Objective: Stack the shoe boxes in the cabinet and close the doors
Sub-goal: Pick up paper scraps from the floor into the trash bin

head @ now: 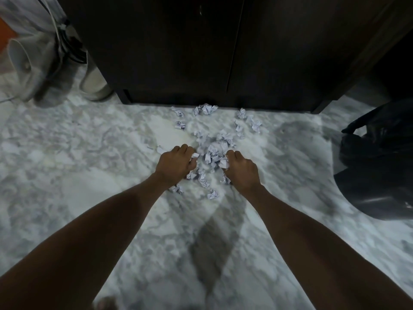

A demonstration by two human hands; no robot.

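Observation:
A dark wooden cabinet (201, 52) stands ahead with both doors closed. No shoe box is in view. Several crumpled white paper balls (206, 109) lie scattered on the marble floor in front of it. My left hand (176, 163) is curled around a paper ball at the left of the pile. At the pile's right side, my right hand (242, 170) grips another crumpled paper. Both hands are down on the floor, about a hand's width apart.
A black plastic bag (380, 166) sits on the floor at the right. Left of the cabinet stand a white fan base (40, 70) with cables and a pale container (95, 83). A toe (107, 304) shows at the bottom edge.

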